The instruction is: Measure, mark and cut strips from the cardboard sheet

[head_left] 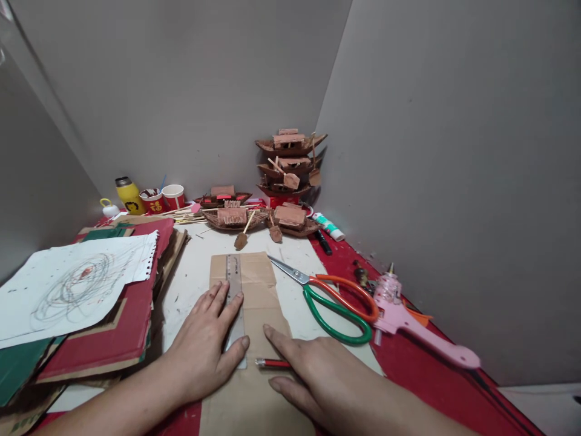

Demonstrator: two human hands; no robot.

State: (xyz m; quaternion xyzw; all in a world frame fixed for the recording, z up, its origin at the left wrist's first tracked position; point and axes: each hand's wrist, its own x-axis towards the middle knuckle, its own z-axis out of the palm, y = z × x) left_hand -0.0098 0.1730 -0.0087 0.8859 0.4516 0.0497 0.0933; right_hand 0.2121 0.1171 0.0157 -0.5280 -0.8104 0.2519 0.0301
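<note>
My left hand (206, 339) lies with its fingers spread over a clear ruler (235, 275), pressing it lengthwise on a strip of brown cardboard (258, 290). My right hand (313, 369) is over the right part of the same strip, index finger stretched out. A red and black pencil (275, 363) pokes out between its thumb and index finger, metal-capped end to the left; the rest is hidden under the hand. Just beyond this hand, large scissors (308, 281) with one orange and one green handle lie partly opened, blades toward the cardboard.
A pink glue gun (408, 327) lies at the right on the red table cover. Cardboard sheets (131, 303) and a scribbled paper (86, 281) are piled at left. Model boats (290, 145) stand at the back, near paper cups (173, 197) and a yellow bottle (128, 195).
</note>
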